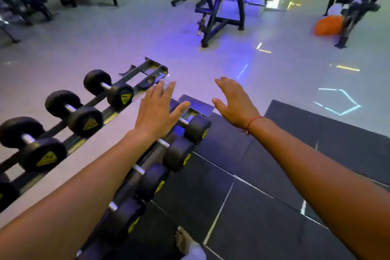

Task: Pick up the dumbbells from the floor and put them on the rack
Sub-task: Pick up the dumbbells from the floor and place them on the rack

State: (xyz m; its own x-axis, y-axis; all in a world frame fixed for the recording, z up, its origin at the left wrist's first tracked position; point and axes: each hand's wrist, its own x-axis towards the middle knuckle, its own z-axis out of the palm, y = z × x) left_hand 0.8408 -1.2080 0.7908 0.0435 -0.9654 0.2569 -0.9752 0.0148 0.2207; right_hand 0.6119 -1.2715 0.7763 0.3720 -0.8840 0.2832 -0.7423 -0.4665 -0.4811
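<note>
Bare forearms stretch out from the bottom corners, and between them, low down, one bare foot (pixel 183 240) stands on the dark rubber mat (pixel 263 207). Both hands hover palm-down with the fingers straight and spread, grasping nothing. The left hand (pixel 157 112) hangs over the far end of the rack (pixel 145 74), just above the lower tier; the right hand (pixel 234 102), with a red thread (pixel 252 123) round its wrist, is out over the floor beside the rack, apart from it.

All the dumbbells in sight sit on the rack. Along the lower tier, four black ones with yellow end marks lie in a row, the farthest (pixel 196 127) just under the left hand's thumb, then the next (pixel 178 154), another (pixel 150 181) and the nearest (pixel 124 219), partly hidden by the left forearm. Three more rest on the upper tier: far (pixel 108 88), middle (pixel 73 113) and near (pixel 31 144). Past the far one, the upper rails stand bare.

Beyond the rack the pale floor (pixel 105 44) carries streaks of coloured light. A padded curl bench (pixel 219 2) stands farther off, an orange bag (pixel 328 25) lies to the right of it, and dark machines line the back wall, blurred.
</note>
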